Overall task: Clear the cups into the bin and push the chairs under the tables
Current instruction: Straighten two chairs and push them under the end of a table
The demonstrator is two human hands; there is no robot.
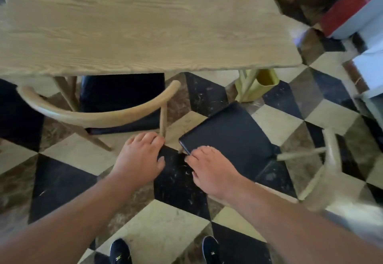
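Head view: my hands (138, 156) (209, 170) hover empty, fingers loose.
Chair (228, 131) at 3 o'clock sits askew; I'd square it before pushing under the table (134, 25).

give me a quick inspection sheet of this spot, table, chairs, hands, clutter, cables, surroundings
surface: wooden table, no cups seen on it
job's things: left chair with seat mostly under the table; right chair out in the open, turned at an angle; no bin identified
clutter: yellow-green container on the floor by the table leg
grippers: left hand open, fingers near the left chair's rear post; right hand open, fingertips at the corner of the right chair's dark seat, no firm grip visible
cables: nothing seen
surroundings: checkered tile floor; red and white furniture at upper right, blurred
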